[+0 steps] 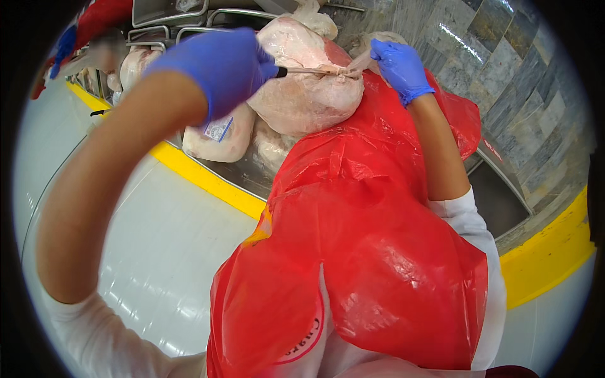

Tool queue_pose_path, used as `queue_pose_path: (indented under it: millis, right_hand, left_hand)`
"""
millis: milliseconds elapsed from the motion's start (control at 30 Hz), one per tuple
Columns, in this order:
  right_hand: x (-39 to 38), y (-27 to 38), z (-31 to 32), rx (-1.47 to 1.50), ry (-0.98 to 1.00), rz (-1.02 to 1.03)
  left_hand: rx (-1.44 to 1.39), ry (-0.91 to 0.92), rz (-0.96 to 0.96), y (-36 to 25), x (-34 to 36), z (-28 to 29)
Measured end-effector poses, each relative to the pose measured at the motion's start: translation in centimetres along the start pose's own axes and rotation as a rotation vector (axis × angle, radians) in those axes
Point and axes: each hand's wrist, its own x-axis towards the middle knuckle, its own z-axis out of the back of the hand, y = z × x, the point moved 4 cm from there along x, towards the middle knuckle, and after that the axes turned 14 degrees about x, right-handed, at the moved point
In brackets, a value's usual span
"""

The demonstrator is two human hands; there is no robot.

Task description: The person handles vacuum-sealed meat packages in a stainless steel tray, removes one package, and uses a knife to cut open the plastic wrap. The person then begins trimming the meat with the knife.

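Both hands are gloved in blue and raised to the top of a big pale lump of raw meat sealed in clear plastic wrap (302,94). The left hand (220,66) is closed in a fist around the dark handle of a thin-bladed knife (309,71), its blade lying level across the bag's top. The right hand (400,66) pinches the gathered, puckered neck of the wrap just at the blade's tip, pulling it taut. That bag rests among other wrapped pieces in a steel trough (246,170) edged with a yellow stripe, above a pale glossy floor (157,252). A red plastic apron (365,239) hangs down the person's front. To my eye the wrap is being slit open; the cut wants steady tension, the blade kept shallow and clear of the pinching fingers.
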Motion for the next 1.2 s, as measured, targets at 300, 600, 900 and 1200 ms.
queue_pose_path:
  millis: [300, 600, 900, 1200]
  right_hand:
    - [-0.7, 1.3, 1.3, -0.142, 0.096, 0.277]
    - [-6.7, -2.1, 2.7, 0.164, -0.005, -0.008]
    - [-11.3, -0.7, 0.8, 0.277, -0.233, -0.227]
    - [-7.7, 2.5, 2.3, -0.404, -0.097, 0.466]
  left_hand:
    - [-0.317, -0.138, 0.337, -3.3, -6.7, -8.4]
    - [-0.358, -0.232, 0.467, -6.5, -8.2, -13.7]
    - [-0.237, -0.403, 0.493, -8.5, -8.1, -16.2]
    - [-0.098, -0.352, 0.029, 0.1, -5.4, -7.4]
